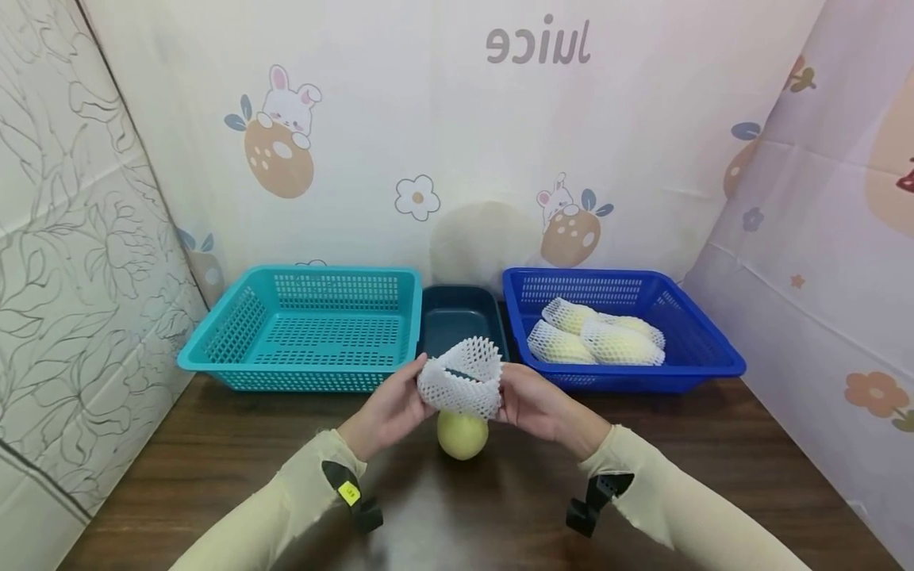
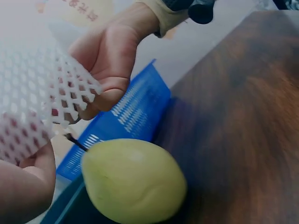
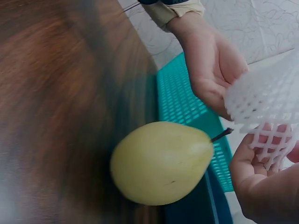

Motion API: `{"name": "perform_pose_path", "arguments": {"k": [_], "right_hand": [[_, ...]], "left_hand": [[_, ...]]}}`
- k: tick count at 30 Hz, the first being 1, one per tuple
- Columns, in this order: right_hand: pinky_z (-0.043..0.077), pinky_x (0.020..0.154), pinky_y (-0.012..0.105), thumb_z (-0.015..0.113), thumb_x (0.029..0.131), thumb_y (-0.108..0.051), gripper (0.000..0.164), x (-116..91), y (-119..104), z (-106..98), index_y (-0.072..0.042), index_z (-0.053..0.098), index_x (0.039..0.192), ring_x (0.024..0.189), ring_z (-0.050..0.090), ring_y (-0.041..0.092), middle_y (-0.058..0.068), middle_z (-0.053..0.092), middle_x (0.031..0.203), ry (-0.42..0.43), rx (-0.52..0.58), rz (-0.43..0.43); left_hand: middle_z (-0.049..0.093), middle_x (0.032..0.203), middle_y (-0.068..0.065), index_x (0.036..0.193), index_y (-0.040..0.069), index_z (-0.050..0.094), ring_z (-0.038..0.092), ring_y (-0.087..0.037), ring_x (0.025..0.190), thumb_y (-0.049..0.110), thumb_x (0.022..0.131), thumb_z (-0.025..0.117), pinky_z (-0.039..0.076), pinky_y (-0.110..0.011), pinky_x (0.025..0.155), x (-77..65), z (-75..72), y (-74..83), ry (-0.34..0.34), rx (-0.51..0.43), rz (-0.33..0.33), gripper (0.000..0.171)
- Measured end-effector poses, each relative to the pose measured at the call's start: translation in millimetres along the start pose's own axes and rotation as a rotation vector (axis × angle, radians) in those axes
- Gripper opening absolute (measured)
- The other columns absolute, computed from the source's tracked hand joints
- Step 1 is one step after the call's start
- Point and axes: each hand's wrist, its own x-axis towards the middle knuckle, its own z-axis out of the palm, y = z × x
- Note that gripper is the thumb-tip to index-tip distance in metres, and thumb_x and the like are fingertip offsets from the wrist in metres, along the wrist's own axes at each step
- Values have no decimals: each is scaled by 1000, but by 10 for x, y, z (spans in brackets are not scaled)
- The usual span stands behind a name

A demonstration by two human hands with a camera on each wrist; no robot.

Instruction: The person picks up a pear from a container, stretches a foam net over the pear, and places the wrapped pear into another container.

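Note:
A white foam fruit net [image 1: 467, 381] is stretched between my two hands, its mouth spread wide. On one side my left hand [image 1: 393, 408] grips it with the thumb at the rim and fingers inside the mesh. Opposite, my right hand [image 1: 543, 403] holds the other side in the same way. A pale yellow-green pear [image 1: 462, 434] stands on the table just below the net, which overlaps its top in the head view. Both wrist views show the pear [image 2: 135, 182] bare, its dark stem [image 3: 222, 135] pointing toward the net.
Behind my left hand sits a turquoise basket [image 1: 214, 361] with nothing in it. A dark teal tray [image 1: 460, 295] stands in the middle. At the right, a blue basket [image 1: 703, 341] holds several netted pears [image 1: 621, 345]. A printed cloth [image 1: 464, 159] hangs behind the brown table [image 1: 457, 531].

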Motion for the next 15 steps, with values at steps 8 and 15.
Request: {"name": "perform_pose_path", "arguments": {"k": [8,15], "right_hand": [[49,82,34,44,101,-14,20,35,248,-110,-5,55,115,91,63,17,7,66,103,-7,-53,26],[50,76,31,45,101,-14,14,48,477,-210,-5,54,108,82,64,15,3,67,91,63,-106,2]], "left_hand": [[58,120,-10,134,3,49,55,-18,102,36,100,47,47,-35,84,47,-139,-276,204,259,-25,47],[61,114,-12,132,-1,49,58,-20,95,34,99,47,50,-38,79,54,-224,-451,280,461,-43,48]]}}
